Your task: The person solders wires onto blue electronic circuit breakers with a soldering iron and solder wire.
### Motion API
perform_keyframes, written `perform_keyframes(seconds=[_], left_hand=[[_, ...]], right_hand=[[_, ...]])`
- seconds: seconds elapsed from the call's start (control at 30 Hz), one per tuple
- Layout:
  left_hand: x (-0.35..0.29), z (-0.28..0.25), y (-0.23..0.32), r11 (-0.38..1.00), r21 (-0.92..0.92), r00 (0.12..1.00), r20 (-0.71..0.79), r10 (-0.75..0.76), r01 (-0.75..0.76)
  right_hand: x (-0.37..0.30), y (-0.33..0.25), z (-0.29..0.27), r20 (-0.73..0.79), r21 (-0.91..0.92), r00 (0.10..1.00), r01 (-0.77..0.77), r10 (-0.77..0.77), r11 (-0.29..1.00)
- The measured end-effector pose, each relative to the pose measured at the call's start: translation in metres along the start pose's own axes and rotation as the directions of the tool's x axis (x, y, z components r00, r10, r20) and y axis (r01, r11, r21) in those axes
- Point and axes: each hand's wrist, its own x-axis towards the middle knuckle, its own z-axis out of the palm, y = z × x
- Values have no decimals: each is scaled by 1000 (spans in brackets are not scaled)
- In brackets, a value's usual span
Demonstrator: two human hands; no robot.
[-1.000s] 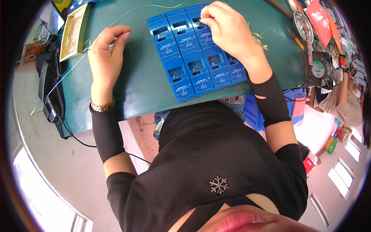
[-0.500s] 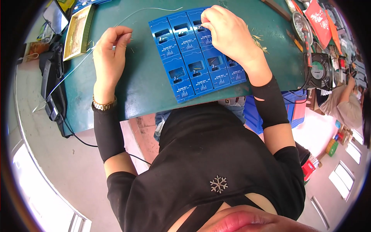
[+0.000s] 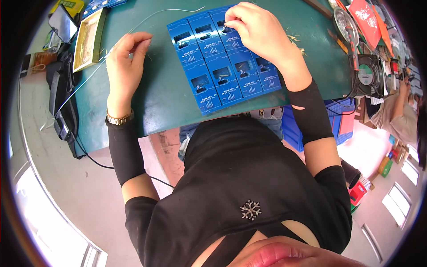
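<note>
A blue circuit board panel (image 3: 209, 49) lies on the green tabletop, split into two rows of like boards with dark cut-outs and white print. Over its far row my right hand (image 3: 262, 33) is closed in a pinch, fingertips at a cut-out of the third board; whatever they hold is too small to make out. Left of the panel, my left hand (image 3: 126, 62) hovers apart from it, thumb and fingertips pressed together. Fine strands show by those fingertips, but I cannot tell what they grip. Thin bits lie in some of the cut-outs.
A shallow wooden tray (image 3: 90, 40) stands at the far left, with a thin pale wire (image 3: 147, 20) running nearby. Loose thin metal pins (image 3: 296, 42) lie beyond my right wrist. At the right are a small fan (image 3: 368, 76), a metal dish (image 3: 344, 22) and red bags (image 3: 364, 20).
My right hand has shifted slightly left and away from me, still pinching over the third far board. The panel sits slightly further left in view. My left hand has barely moved.
</note>
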Motion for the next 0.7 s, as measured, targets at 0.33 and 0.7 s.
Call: perform_keyframes(seconds=[0.33, 0.7], left_hand=[[0, -4, -1, 999, 12, 999, 7, -44, 44], [-7, 6, 21, 755, -577, 945, 108, -308, 312]], right_hand=[[-1, -4, 5, -19, 71, 1000, -1, 3, 997], [-3, 4, 13, -51, -16, 998, 20, -21, 1000]])
